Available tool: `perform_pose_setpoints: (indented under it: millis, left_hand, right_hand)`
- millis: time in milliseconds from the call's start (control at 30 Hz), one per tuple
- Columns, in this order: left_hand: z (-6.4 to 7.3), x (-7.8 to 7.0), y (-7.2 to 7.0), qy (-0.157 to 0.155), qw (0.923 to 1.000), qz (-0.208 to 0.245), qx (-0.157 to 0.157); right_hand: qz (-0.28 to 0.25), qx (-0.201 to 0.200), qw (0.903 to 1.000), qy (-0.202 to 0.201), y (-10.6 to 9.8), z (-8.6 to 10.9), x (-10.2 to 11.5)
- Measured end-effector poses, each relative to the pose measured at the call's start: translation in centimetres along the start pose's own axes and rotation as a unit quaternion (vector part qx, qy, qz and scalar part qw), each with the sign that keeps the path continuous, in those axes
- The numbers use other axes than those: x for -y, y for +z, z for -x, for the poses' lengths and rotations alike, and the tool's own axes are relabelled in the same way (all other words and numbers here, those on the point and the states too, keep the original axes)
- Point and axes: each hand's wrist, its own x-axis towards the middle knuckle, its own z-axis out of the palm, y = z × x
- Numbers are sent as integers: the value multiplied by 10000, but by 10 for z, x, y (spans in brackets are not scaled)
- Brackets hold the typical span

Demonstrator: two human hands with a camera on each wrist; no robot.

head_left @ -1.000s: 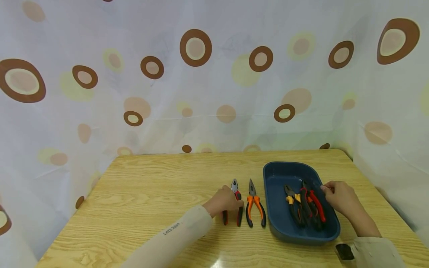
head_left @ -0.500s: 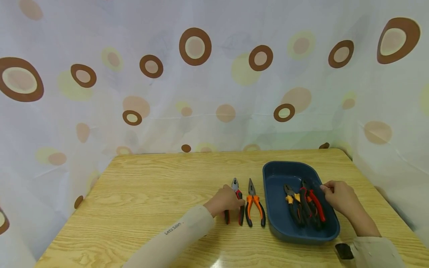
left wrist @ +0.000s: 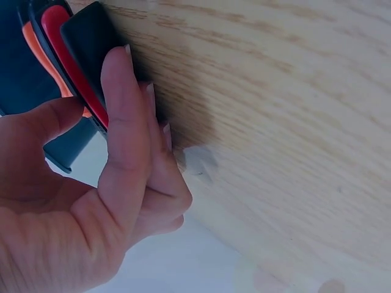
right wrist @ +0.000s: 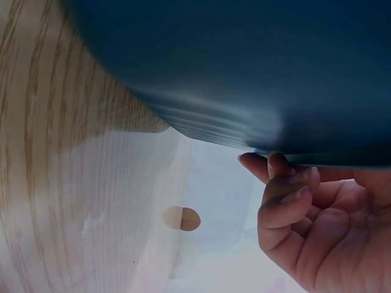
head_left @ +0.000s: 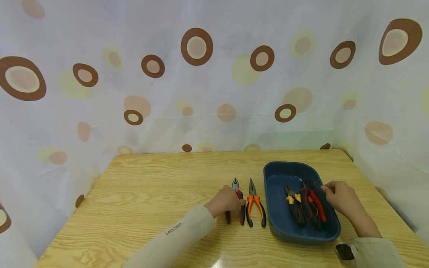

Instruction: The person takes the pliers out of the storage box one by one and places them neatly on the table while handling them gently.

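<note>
My left hand (head_left: 226, 201) pinches the red-and-black combination pliers (head_left: 235, 183) on the table, tips pointing away from me. In the left wrist view the thumb and fingers meet on the black-and-red handle (left wrist: 73, 67); the fingers hide part of it. Just right of them lie orange-and-black long-nose pliers (head_left: 250, 201), handles spread. My right hand (head_left: 340, 197) pinches the right rim of a dark blue tub (head_left: 276, 208). In the right wrist view its thumb and fingertips meet at the tub's edge (right wrist: 342, 160).
Inside the tub lie yellow-and-black pliers (head_left: 290, 200) and, overlapping to their right, red-and-black handled pliers (head_left: 317, 206). Wooden table (head_left: 161, 186) stretches to the left. A white curtain with brown and yellow circles (head_left: 201, 126) hangs behind it.
My left hand has slid the combination pliers slightly right, nearer the long-nose pliers. The right hand and the tub have stayed in place.
</note>
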Motion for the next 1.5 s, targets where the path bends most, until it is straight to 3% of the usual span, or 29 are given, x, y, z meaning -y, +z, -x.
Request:
perform_pose_setpoints:
  millis: [500, 633, 800, 1000, 1067, 1200, 1367, 1500]
  left_hand:
    - [7, -6, -10, 279, 9986, -457, 42]
    - [7, -8, -13, 365, 9988, -333, 24]
    - [7, -9, -15, 450, 9988, 163, -78]
    - [10, -17, -17, 901, 9947, -469, -174]
    - [10, -22, -17, 858, 9945, -539, -261]
    - [11, -33, -15, 775, 9953, -235, -533]
    - [16, -47, -15, 1163, 9870, -424, -1027]
    - [22, -62, -17, 1289, 9833, -411, -1219]
  right_hand:
    - [52, 15, 10000, 61, 2, 0, -1]
    - [54, 5, 10000, 40, 1, -1, -1]
    - [52, -86, 9999, -76, 2, -3, 0]
    - [41, -180, 9997, -147, 4, -3, 0]
    - [59, -199, 9997, -158, 5, -3, 0]
    - [94, -238, 9995, -194, 6, -3, -1]
    - [127, -303, 9991, -252, 7, -3, -1]
    - [124, -303, 9992, -233, 6, -3, -1]
